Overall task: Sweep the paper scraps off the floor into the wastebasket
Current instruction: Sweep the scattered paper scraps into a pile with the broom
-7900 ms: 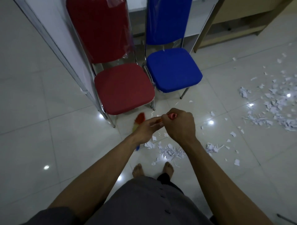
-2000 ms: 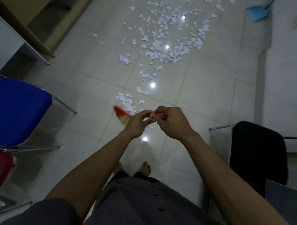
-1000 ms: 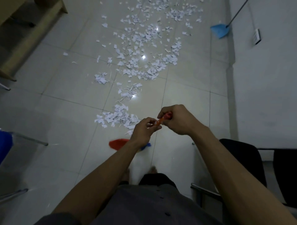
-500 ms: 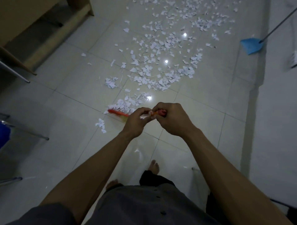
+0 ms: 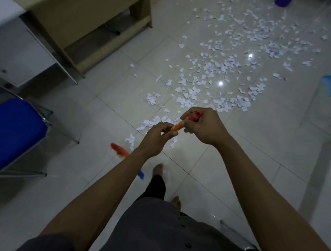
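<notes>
Between our two hands runs the orange broom handle [image 5: 176, 127], and both grips are closed on it. The right hand [image 5: 206, 127] curls its fingers round the red-capped top end, and the left hand [image 5: 157, 138] pinches the shaft just below.

Down and to the left of the grip, the head view shows the broom head [image 5: 119, 150] as a red blur low over the floor [image 5: 250, 152]. Most of it is hidden behind the left forearm, and we cannot tell whether the bristles touch the tiles.

The paper scraps [image 5: 215, 71] lie ahead of the grip. The nearest clump [image 5: 152, 123] sits just beyond the left hand, and a broad field spreads up and to the right, well apart from us. Far past the grip, at the top right edge, a purple shape [image 5: 282, 1] may be the wastebasket, but it is cropped and we would not swear to it. A blue chair [image 5: 19, 129] stands off to the left of the grip.

We judge the sweeping far from done, since most of the scraps lie loose and scattered. Several things could go wrong from here:
- A quick, hard stroke would flick these light pieces sideways, some under the blue chair, where the broom reaches poorly.
- The left hand's light pinch gives little control, so the handle could twist and the broom head skate over the scraps.
- Our bare foot [image 5: 158, 169] is near the broom head and could tread pieces flat against the glossy tiles.
</notes>
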